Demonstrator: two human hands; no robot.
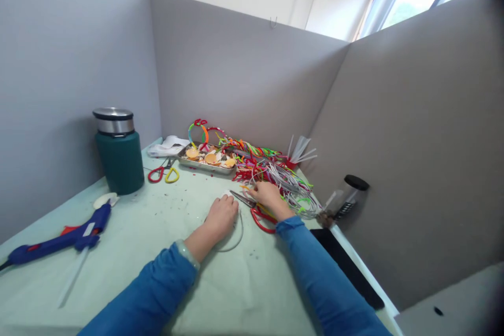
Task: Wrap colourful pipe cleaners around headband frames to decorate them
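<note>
My left hand (221, 216) rests low over the table with its fingers curled together. A thin grey cord (241, 236) comes out from under those fingers and bends round beside the hand. My right hand (268, 197) is just right of it, its fingertips pinched together; a small orange bit shows by them, but whether it is held I cannot tell. Under and beside the right hand lie scissors (260, 216) with red and yellow handles, blades pointing left towards my left hand. Behind the right hand spreads a heap of coloured and grey cords (289, 181).
A metal tray (208, 168) of shell-like pieces stands at the back, a second pair of scissors (163, 173) beside it. Left are a green flask (120, 160) and a blue glue gun (74, 236). A black-lidded clear jar (348, 199) and black mat (342, 262) lie right. Grey partitions enclose the table.
</note>
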